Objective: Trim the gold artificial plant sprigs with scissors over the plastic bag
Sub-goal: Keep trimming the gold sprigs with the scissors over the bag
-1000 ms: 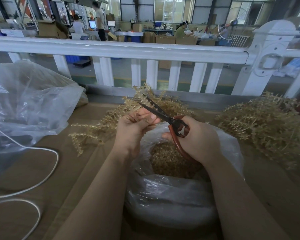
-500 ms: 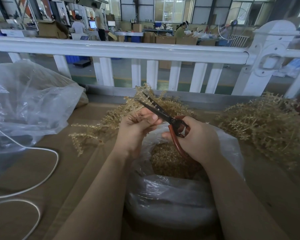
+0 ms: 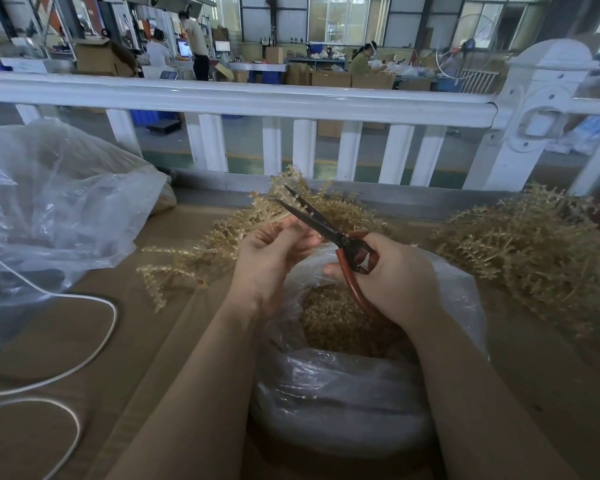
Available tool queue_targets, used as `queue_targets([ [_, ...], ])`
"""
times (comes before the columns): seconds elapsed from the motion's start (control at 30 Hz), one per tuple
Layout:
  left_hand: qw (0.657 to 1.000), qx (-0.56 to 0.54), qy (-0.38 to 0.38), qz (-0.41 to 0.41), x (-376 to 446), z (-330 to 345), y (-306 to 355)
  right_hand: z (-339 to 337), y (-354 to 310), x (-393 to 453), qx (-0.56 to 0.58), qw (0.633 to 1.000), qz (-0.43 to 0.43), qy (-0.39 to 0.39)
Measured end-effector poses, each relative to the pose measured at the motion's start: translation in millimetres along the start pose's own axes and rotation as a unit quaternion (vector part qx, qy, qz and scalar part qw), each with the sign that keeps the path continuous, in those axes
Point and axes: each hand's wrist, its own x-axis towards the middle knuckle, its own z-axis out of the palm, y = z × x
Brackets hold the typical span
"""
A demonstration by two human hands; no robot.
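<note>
At the far left a large clear plastic sheet (image 3: 59, 209) is lying crumpled on the brown tabletop (image 3: 125, 358), and a white cable (image 3: 94, 344) is looping across the tabletop in front of it. Just right of that, a loose gold sprig (image 3: 168, 275) is lying flat, its tips pointing toward me.

My left hand (image 3: 269, 261) is curling around the stem of a gold sprig (image 3: 257, 216), with my thumb and fingers pinching it near the cut end while the leafy part is fanning out up and to the left, above the heap of sprigs (image 3: 340, 213) lying by the rail.

The scissors (image 3: 329, 233) are crossing just right of my left fingertips, their dark blades standing slightly apart and pointing up-left toward the sprig's stem; I cannot tell whether the blades are touching it. My right hand (image 3: 395, 278) is gripping the reddish-brown handles, fingers wrapping through and around the loops.

Both hands are hovering over the open plastic bag (image 3: 343, 403), which is sitting on the tabletop right in front of me and holding a mass of small gold trimmings (image 3: 336, 317).

Farther right a big pile of gold sprigs (image 3: 534, 251) is resting on the tabletop, well apart from the bag. A white railing (image 3: 243, 98) is running across behind everything.
</note>
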Motion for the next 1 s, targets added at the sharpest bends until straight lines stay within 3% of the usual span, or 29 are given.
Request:
queue_targets([
  [0.2, 0.999, 0.048, -0.018, -0.006, -1.6, 2.4, 0.8, -1.4, -3.4, -1.7, 0.011, 1.000, -0.005, 0.015],
  [0.77, 0.997, 0.040, -0.058, -0.014, -2.7, 3.4, 2.6, 0.5, -2.0, -1.1, 0.052, 0.999, -0.001, -0.004],
  [1.0, 0.999, 0.016, -0.009, -0.034, 3.1, -4.3, -3.0, 0.3, 0.7, -1.3, 0.021, 1.000, 0.000, -0.016],
])
